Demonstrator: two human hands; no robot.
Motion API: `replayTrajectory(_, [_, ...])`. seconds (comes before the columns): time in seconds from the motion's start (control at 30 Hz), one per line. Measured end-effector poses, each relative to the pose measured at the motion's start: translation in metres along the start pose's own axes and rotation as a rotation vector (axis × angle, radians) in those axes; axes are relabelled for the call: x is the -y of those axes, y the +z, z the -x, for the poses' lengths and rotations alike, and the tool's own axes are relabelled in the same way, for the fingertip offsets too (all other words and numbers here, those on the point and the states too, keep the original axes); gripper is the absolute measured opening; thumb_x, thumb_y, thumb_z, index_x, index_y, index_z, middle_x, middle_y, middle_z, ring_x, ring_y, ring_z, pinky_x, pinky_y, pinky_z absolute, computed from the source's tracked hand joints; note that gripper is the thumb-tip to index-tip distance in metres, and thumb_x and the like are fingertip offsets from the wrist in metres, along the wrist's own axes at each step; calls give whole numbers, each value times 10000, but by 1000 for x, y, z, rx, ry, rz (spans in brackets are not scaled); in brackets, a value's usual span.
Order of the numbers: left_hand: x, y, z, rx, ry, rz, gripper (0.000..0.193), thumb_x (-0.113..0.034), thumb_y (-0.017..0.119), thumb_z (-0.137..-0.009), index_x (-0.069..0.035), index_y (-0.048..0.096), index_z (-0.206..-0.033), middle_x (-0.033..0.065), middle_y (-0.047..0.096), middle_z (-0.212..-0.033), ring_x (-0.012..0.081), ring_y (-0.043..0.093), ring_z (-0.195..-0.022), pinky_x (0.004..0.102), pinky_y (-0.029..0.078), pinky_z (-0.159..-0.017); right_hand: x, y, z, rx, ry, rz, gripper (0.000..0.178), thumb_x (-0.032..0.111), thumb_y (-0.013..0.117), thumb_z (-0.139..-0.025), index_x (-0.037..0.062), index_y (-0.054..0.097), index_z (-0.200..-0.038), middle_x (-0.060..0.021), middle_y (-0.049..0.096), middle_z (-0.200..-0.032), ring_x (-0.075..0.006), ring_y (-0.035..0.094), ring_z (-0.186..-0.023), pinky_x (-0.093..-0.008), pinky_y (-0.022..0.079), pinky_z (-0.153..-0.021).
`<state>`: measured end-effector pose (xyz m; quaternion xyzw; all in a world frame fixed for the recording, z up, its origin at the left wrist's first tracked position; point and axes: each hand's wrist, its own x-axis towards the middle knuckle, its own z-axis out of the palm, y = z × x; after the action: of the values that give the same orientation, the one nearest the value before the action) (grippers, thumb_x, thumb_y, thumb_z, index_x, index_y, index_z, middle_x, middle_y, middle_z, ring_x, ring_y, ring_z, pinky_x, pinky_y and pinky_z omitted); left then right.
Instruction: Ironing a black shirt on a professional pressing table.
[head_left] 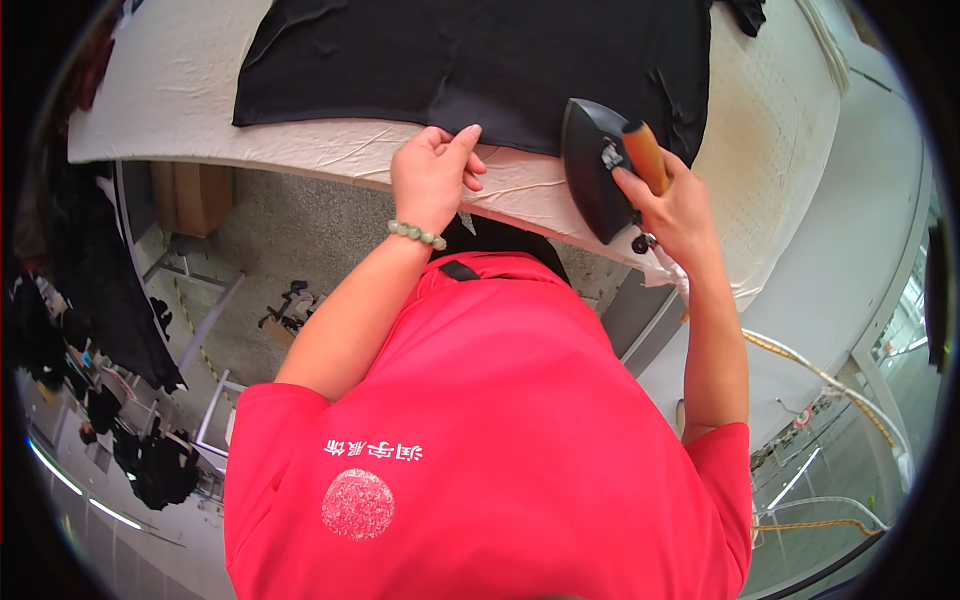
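Observation:
A black garment (480, 65) lies spread on a pale cloth-covered ironing table (150, 110), its near hem close to the table's front edge. My left hand (435, 165), with a bead bracelet at the wrist, is closed with curled fingers at the middle of that hem. Whether fabric sits between thumb and fingers is hidden. My right hand (672, 205) grips the iron (590, 165) by its wooden handle (645, 157). The dark iron is over the garment's near right corner and reaches past the hem onto the pale cover; I cannot tell whether it touches the cloth.
White and yellow hoses (800, 362) trail away on the right, beside a grey-white surface (870, 170). Below the table on the left are a cardboard box (203, 197) and metal frames (205, 320). Dark clothes (100, 250) hang farther left.

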<state>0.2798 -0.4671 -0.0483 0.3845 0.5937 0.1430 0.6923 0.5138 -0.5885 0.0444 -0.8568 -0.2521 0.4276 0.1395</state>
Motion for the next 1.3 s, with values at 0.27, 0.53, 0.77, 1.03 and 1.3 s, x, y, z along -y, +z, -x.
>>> replayTrajectory(0.27, [15, -3, -6, -64, 203, -226, 258, -204, 725, -969, -7, 633, -829, 59, 703, -682, 85, 623, -529, 221, 443, -473, 45, 49, -9, -106, -257, 375, 557, 414, 708, -905, -66, 614, -1172, -234, 698, -776, -358, 720, -681, -436, 547, -616])
replayTrajectory(0.53, [21, -2, -4, -142, 334, -422, 268, -218, 719, -968, 5, 639, -843, 46, 697, -643, 77, 631, -517, 240, 472, -490, 36, 61, 2, -87, -231, 511, 530, 440, 649, -939, -34, 612, -1172, -266, 713, -877, -438, 708, -861, -483, 564, -765])
replayTrajectory(0.77, [21, -2, -6, -150, 296, -372, 275, -270, 702, -957, -31, 649, -833, 32, 689, -595, 139, 658, -488, 298, 488, -491, -8, 29, -6, -234, -51, 392, 543, 444, 634, -948, -25, 610, -1223, -292, 706, -930, -470, 686, -906, -502, 550, -809])
replayTrajectory(1.03, [18, -2, -4, -105, 263, -268, 285, -229, 695, -986, -5, 608, -833, 52, 676, -648, 95, 625, -515, 238, 473, -456, -45, 1, 26, -166, -45, 315, 591, 380, 750, -876, -19, 615, -1290, -197, 717, -851, -315, 712, -754, -393, 549, -700])
replayTrajectory(1.3, [6, -13, -1, -62, 176, -336, 278, -234, 686, -995, -5, 613, -854, 48, 656, -638, 87, 588, -485, 237, 467, -443, -58, -64, 48, -115, 51, -115, 573, 346, 778, -855, -27, 636, -1267, -139, 699, -833, -181, 686, -741, -326, 529, -665])
